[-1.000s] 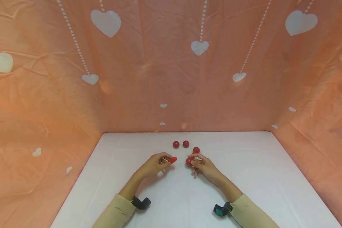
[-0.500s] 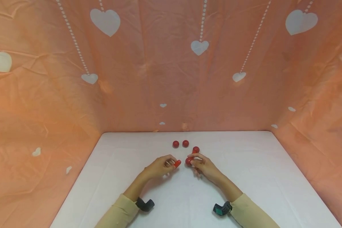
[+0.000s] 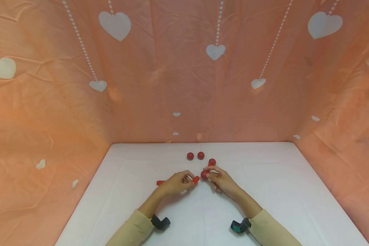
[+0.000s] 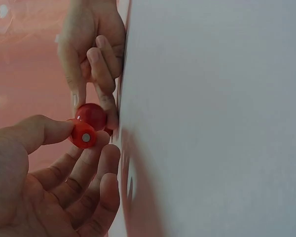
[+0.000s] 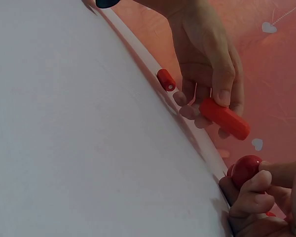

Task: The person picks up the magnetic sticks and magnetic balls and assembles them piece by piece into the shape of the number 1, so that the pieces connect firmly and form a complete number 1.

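Here, rod (image 5: 227,119) in left hand's (image 3: 176,182) pinch

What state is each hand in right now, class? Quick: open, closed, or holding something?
Left hand: closed, pinching a red rod between thumb and fingers.
Right hand: closed, gripping a red ball.

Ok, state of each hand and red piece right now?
Left hand: pinching
Held rod: pinched, touching no ball
Right hand: gripping
Held ball: in right hand
Loose rod: lying on table
Back-left ball: on table, untouched
Back-right ball: on table, untouched
Third ball: beyond right hand; attachment unclear
Covered piece: mostly hidden
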Tool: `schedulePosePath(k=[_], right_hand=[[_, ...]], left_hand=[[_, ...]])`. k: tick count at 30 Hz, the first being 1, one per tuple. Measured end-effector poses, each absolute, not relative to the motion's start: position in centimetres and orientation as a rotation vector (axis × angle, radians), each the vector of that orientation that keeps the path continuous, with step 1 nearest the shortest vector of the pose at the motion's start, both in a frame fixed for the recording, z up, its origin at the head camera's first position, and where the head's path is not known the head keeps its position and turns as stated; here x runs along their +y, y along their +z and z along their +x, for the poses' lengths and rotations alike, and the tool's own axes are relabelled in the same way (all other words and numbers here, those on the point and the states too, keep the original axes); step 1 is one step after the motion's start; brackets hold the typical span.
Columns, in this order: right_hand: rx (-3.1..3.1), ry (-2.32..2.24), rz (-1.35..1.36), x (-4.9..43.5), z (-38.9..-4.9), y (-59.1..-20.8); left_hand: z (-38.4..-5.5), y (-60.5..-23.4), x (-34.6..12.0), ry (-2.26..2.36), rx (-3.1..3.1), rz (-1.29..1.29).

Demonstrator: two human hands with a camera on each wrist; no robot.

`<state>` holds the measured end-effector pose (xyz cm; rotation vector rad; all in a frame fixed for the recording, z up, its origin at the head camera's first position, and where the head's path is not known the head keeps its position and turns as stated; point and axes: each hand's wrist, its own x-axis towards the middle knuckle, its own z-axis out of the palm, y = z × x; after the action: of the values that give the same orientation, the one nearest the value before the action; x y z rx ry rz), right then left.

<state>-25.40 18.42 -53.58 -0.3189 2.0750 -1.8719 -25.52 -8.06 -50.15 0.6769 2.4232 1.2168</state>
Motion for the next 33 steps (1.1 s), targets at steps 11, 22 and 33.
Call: schedulePosePath(k=[11, 22, 33], right_hand=[[2.055, -1.899, -0.335, 18.3, -25.3, -53.6], [2.047, -1.916, -0.330, 18.3, -25.2, -53.4], [2.037, -1.920, -0.378, 18.3, -25.3, -53.5]], left_hand=[[-25.2, -50.8, -7.2, 1.209, 2.426, 0.685], [-25.1, -50.7, -6.6, 1.223, 2.416, 0.653], [-24.9, -50.7, -6.2, 1.233, 2.427, 0.633]])
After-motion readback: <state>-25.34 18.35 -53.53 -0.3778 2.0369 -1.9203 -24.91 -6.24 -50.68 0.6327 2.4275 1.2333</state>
